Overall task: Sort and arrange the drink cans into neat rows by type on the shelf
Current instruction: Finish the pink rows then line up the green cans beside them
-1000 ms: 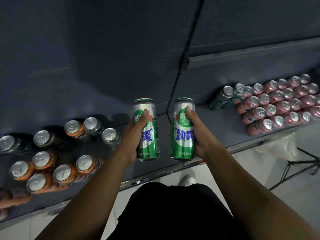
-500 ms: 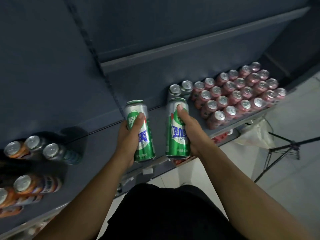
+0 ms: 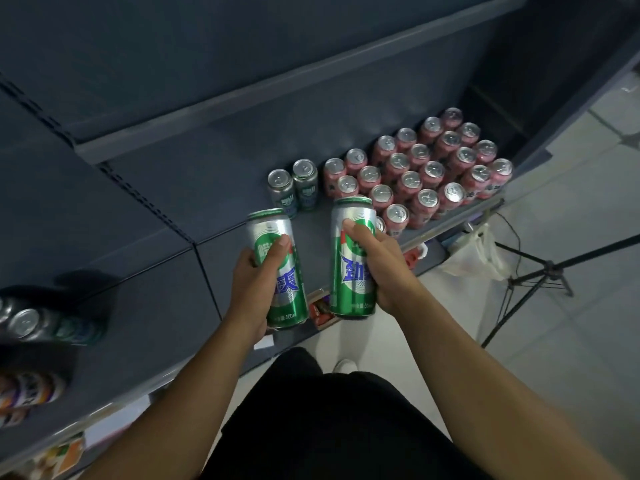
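**Grip state.** A tall green-and-silver aluminium drink can (image 3: pixel 289 308) is gripped in the left hand (image 3: pixel 254 285), with fingers and thumb wrapped round its body. A second, matching can (image 3: pixel 349 289) is gripped likewise in the right hand (image 3: pixel 386 271). Both cans are held upright over the front of the dark grey metal shelf (image 3: pixel 225 188) and have not yet been set down.

**Hazards.** The right-hand can is held just beside the block of pink drink cans (image 3: pixel 415 168). If it is swung rightward, the nearest pink cans could be knocked over or pushed off the shelf front. The two green-and-silver cans standing at the back (image 3: pixel 282 192) could be toppled if the held cans are pushed in too quickly. As both hands are occupied, a slipping can could not be caught.

**Clearance.** Bare shelf is available left of and in front of the two standing cans. Headroom is limited by the upper shelf lip (image 3: pixel 277 88). The front edge lies close beneath the held cans, so placement well inboard is advised.
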Motion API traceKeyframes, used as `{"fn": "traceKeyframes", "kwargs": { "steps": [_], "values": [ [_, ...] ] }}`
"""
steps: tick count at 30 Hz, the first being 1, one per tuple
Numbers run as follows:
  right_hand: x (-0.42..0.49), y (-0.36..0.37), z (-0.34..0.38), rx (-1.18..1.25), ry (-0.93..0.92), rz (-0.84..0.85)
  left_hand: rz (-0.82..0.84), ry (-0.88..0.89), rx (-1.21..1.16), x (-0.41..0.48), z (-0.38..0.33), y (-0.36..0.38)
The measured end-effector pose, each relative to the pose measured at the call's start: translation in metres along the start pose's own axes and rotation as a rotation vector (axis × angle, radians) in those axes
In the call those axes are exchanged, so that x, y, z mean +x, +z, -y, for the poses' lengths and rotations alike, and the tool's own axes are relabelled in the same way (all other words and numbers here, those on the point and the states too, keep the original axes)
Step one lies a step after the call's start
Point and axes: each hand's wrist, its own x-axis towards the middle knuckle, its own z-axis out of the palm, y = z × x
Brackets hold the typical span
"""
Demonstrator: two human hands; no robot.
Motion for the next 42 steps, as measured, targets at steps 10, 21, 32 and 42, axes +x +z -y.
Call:
{"fn": "traceKeyframes", "kwargs": {
  "steps": [10, 21, 32, 42],
  "values": [
    [0.055, -0.018, 0.017, -0.065, 0.102, -0.047, 0.081, -0.065, 0.039, 0.061, 0.005, 0.031],
    [0.133, 0.006, 0.015, -0.283, -0.036, -0.120, 0.102, -0.010, 0.100, 0.135, -0.005, 0.040],
    [0.199, -0.003, 0.011, -0.479, -0.121, -0.086, -0.091, -0.055, 0.206, 0.171, 0.011, 0.039],
    [0.241, -0.003, 0.017, -0.645, -0.099, -0.027, -0.172, 0.021, 0.289, 0.199, 0.026, 0.064]
  ]
}}
